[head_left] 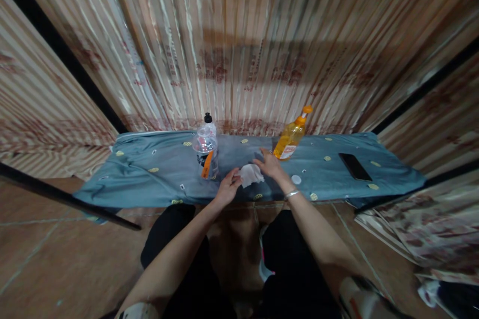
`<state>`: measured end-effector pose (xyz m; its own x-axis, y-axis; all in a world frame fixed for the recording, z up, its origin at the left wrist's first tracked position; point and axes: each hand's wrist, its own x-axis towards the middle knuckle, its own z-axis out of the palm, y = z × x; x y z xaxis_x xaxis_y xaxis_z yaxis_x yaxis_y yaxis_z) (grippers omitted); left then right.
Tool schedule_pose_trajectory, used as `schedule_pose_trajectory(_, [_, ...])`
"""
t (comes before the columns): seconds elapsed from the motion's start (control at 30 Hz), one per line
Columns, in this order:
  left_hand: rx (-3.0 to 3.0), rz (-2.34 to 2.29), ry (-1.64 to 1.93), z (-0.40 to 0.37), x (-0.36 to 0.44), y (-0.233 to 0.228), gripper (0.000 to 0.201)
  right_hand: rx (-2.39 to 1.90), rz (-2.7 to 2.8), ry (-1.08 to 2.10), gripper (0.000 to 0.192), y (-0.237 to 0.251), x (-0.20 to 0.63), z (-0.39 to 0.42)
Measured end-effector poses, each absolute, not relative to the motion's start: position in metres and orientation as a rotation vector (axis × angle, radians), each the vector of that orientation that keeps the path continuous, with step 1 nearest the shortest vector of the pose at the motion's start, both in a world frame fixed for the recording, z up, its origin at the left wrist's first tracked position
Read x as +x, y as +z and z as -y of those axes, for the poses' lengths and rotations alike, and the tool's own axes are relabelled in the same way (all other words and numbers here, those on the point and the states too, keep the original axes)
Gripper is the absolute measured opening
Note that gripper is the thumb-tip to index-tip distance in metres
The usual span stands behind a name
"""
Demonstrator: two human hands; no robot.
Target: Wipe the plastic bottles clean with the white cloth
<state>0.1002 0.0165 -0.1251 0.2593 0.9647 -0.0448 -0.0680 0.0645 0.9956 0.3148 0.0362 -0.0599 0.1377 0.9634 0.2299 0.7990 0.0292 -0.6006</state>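
A crumpled white tissue lies near the front middle of the cloth-covered surface, between my two hands. My left hand is at its left edge, fingertips and thumb closed on that edge. On the other side, my right hand is palm-down with its fingers apart, the thumb by the tissue's upper right corner and the index finger pointing away. Just behind the right hand stands a bottle of yellow-orange liquid with an orange top. A clear bottle with a black cap stands behind a clear plastic container with an orange strip.
A round white lid lies beside my right wrist. Farther right rests a black phone. Patterned blue-grey cloth covers the narrow surface. Dark metal poles and a striped curtain enclose it. My knees are at the front edge.
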Motion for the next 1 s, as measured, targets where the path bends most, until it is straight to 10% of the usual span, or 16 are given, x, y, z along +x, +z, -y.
schedule_pose_trajectory(0.53, [1.137, -0.982, 0.995, -0.010, 0.092, -0.117, 0.057, -1.446, 1.622, 0.774, 0.113, -0.035, 0.192, -0.198])
schedule_pose_trajectory(1.0, [1.270, -1.037, 0.937, -0.013, 0.103, -0.119, 0.059, -1.398, 1.358, 0.661, 0.051, -0.047, 0.235, -0.168])
